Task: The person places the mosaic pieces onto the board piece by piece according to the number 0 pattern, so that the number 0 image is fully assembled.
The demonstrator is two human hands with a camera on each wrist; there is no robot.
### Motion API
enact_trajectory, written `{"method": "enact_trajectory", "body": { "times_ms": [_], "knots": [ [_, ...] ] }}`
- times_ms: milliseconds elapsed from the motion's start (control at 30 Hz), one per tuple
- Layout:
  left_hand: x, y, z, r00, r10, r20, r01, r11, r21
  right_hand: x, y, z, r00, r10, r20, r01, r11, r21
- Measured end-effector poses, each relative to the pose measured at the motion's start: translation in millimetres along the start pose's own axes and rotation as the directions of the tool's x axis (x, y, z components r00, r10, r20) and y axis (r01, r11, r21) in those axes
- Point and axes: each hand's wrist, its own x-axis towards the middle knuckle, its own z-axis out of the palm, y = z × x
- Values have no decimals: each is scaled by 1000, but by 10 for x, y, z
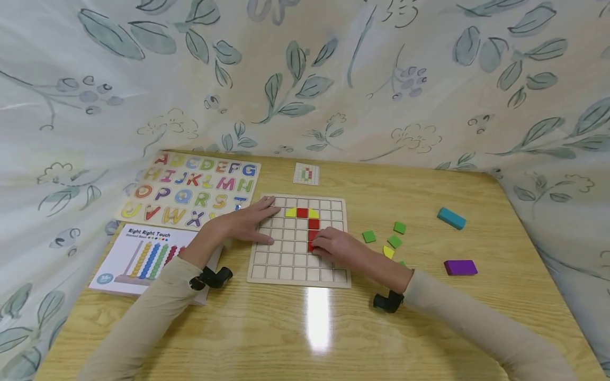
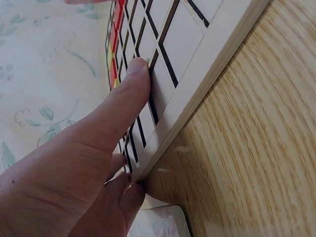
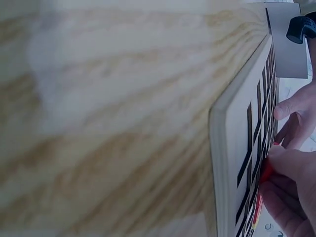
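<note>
A wooden grid board [image 1: 278, 272] lies on the table. On its squares lie a red tile [image 1: 302, 212] between two yellow curved tiles [image 1: 313, 214], with another red tile [image 1: 313, 224] below the right one. My right hand [image 1: 335, 246] pinches a red square tile [image 3: 267, 170] between thumb and fingers, at the grid in the column under those tiles. My left hand [image 1: 245, 222] rests on the board's left side, thumb [image 2: 133, 81] across the squares and the other fingers spread near the far left corner.
Green tiles [image 1: 369, 236] and a yellow piece [image 1: 388, 252] lie right of the board. Farther right are a blue block [image 1: 451, 218] and a purple block [image 1: 460, 268]. A pattern card [image 1: 306, 173] lies behind the board. An alphabet board [image 1: 190, 185] and a bead-toy box [image 1: 119, 259] lie left.
</note>
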Motion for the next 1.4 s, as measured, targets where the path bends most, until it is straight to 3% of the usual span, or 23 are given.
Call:
{"method": "enact_trajectory", "body": {
  "times_ms": [167,400,567,700,800,900,1033,1233,1400],
  "knots": [
    [-7,17,-7,1000,15,-3,-15,1000,-3,-24,-33,37,1000,-6,-16,5,998,-65],
    [-23,44,-28,1000,23,-3,-23,1000,-9,-101,-109,26,1000,20,-18,-21,999,-44],
    [-46,49,-43,1000,22,-12,-22,999,-27,-345,-85,-214,996,78,-50,-80,996,-49],
    [-53,66,-62,1000,17,-17,-18,999,-37,-711,82,-484,975,214,-67,-220,970,-101],
    [-43,72,-67,1000,16,-13,-17,999,-41,-989,195,-634,940,335,-62,-340,933,-119],
    [-21,68,-56,1000,15,-3,-15,999,-41,-1213,260,-721,910,404,-92,-413,903,-120],
    [-23,51,-21,1000,9,12,-8,999,-42,-1409,289,-756,894,431,-126,-445,887,-121],
    [-15,36,-3,1000,18,0,-18,999,-32,-1523,356,-785,865,486,-123,-499,859,-116],
    [-12,43,-30,1000,21,-3,-21,999,-28,-1521,385,-785,876,468,-119,-480,870,-111]
  ]
}}
